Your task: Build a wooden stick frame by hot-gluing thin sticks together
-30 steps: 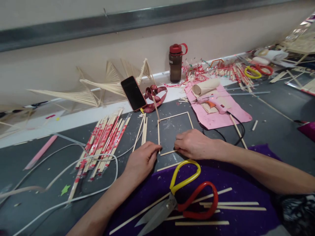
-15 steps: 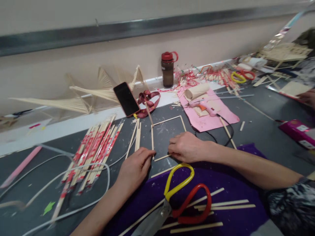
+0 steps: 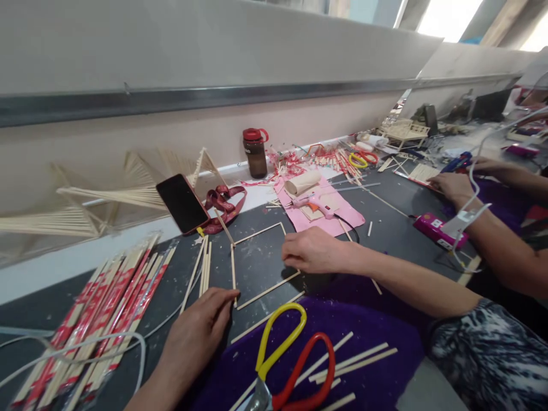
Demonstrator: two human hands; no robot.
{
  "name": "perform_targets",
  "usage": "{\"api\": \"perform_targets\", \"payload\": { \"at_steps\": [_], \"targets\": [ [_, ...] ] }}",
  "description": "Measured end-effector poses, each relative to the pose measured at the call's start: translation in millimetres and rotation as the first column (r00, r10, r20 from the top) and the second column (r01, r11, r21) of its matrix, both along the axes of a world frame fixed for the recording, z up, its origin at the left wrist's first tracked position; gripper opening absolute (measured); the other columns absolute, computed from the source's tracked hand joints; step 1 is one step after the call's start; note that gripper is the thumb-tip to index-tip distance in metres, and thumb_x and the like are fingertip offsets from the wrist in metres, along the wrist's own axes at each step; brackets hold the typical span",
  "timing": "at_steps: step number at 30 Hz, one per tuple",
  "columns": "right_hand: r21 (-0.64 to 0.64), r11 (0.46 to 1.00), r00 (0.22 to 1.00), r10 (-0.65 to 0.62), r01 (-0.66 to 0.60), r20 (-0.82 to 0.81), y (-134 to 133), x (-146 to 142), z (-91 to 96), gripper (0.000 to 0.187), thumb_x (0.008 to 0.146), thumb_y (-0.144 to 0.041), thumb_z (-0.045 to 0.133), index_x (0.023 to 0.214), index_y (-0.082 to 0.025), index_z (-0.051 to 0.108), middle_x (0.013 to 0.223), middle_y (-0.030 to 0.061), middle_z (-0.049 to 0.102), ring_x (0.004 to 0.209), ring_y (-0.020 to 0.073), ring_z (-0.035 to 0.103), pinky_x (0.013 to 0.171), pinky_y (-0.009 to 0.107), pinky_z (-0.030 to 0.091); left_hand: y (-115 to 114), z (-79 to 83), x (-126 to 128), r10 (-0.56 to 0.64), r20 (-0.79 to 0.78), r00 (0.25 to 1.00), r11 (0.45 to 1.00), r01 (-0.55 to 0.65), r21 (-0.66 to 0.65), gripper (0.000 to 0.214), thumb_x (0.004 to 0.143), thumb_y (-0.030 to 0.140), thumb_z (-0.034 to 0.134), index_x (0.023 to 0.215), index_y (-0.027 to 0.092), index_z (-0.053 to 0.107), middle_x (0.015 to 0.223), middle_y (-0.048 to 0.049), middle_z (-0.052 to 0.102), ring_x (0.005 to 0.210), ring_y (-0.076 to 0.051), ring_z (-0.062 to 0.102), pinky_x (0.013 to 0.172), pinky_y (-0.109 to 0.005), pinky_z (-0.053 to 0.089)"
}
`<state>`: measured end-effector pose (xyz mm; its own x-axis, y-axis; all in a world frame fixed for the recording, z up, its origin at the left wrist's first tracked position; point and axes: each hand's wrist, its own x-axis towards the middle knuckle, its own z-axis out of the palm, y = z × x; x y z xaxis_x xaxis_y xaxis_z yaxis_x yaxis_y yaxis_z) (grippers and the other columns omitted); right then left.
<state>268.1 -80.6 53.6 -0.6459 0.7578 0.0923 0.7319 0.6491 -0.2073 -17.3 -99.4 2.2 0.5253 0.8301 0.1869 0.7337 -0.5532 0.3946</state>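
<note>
Thin wooden sticks lie on the dark table in a four-sided outline. My left hand [image 3: 203, 328] is at the outline's near left corner, its fingertips closed at the lower end of the left stick [image 3: 233, 268]. My right hand [image 3: 314, 251] is curled over the right side, fingers pinched at the right stick [image 3: 282, 228], which they mostly cover. Between the hands runs the near stick [image 3: 268, 291]. The far stick [image 3: 257, 234] meets the left one at a corner, where another stick [image 3: 223, 227] slants upward. Scissors [image 3: 280, 362] with yellow and red handles are in front.
Wrapped chopsticks [image 3: 107, 308] and a white cable [image 3: 143, 348] lie left. Behind are a phone [image 3: 182, 202], a ribbon [image 3: 218, 197] and a bottle [image 3: 256, 154]. A pink glue gun [image 3: 314, 204] rests on pink paper [image 3: 346, 217]. A co-worker's hands [image 3: 456, 188] are at right.
The view has swung right and up, bringing the co-worker's arms into sight. My right hand has moved off the near stick to the right stick. My left hand stays at the near left corner.
</note>
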Motion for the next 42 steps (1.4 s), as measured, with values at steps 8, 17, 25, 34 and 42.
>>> {"api": "perform_targets", "payload": {
  "at_steps": [8, 17, 25, 34, 42],
  "targets": [
    [0.017, 0.674, 0.671, -0.737, 0.738, 0.074, 55, 94, -8.5, 0.034, 0.085, -0.039, 0.044, 0.104, -0.019, 0.065, 0.101, 0.0079, 0.067, 0.085, 0.0191, 0.06, 0.063, 0.025, 0.035, -1, -2.7, -1, 0.028, -0.023, 0.999, 0.998, -0.029, -0.049, 0.028, 0.087, 0.031, 0.041, 0.096, 0.025, 0.066, 0.092, 0.0001, 0.069, 0.082, -0.014, 0.066, 0.071, -0.024, 0.052],
    [-0.098, 0.576, 0.581, -0.812, 0.812, 0.045, 81, 99, -41.2, 0.032, 0.069, -0.043, 0.061, 0.089, -0.019, 0.068, 0.091, 0.0094, 0.069, 0.085, 0.0222, 0.062, 0.064, 0.024, 0.038, 0, -2.4, 0, 0.04, -0.031, 0.999, 0.996, -0.043, -0.079, 0.028, 0.087, 0.03, 0.04, 0.097, 0.024, 0.066, 0.094, -0.0001, 0.068, 0.084, -0.014, 0.065, 0.073, -0.025, 0.051],
    [-0.258, 0.603, 0.546, -0.796, 0.755, -0.261, 69, 111, -36.7, 0.024, 0.072, -0.031, 0.051, 0.086, -0.015, 0.061, 0.072, 0.0022, 0.064, 0.062, 0.0125, 0.057, 0.052, 0.02, 0.037, -1, -2.8, 1, 0.041, -0.03, 0.999, 0.995, -0.044, -0.091, 0.028, 0.088, 0.031, 0.04, 0.098, 0.024, 0.065, 0.094, -0.0001, 0.068, 0.084, -0.014, 0.065, 0.074, -0.026, 0.051],
    [-0.428, 0.855, 0.15, -0.483, 0.292, -0.863, 42, 76, -17.6, 0.025, 0.079, -0.044, 0.053, 0.082, -0.02, 0.055, 0.068, -0.0018, 0.054, 0.056, 0.0083, 0.049, 0.052, 0.02, 0.04, -5, 4.2, 4, 0.05, -0.008, 0.999, 0.99, -0.051, -0.128, 0.026, 0.087, 0.025, 0.042, 0.096, 0.022, 0.066, 0.094, -0.0021, 0.068, 0.085, -0.014, 0.064, 0.076, -0.027, 0.05],
    [-0.718, 0.691, 0.56, -0.562, -0.087, -0.609, 5, 22, -11.4, 0.032, 0.068, -0.041, 0.067, 0.088, -0.015, 0.063, 0.083, 0.0073, 0.067, 0.063, 0.0152, 0.06, 0.054, 0.026, 0.046, -5, 10.4, 5, 0.066, 0.078, 0.995, 0.979, -0.049, -0.2, 0.025, 0.085, 0.018, 0.044, 0.094, 0.022, 0.067, 0.092, -0.0014, 0.069, 0.085, -0.013, 0.063, 0.079, -0.026, 0.049]
  ]
}}
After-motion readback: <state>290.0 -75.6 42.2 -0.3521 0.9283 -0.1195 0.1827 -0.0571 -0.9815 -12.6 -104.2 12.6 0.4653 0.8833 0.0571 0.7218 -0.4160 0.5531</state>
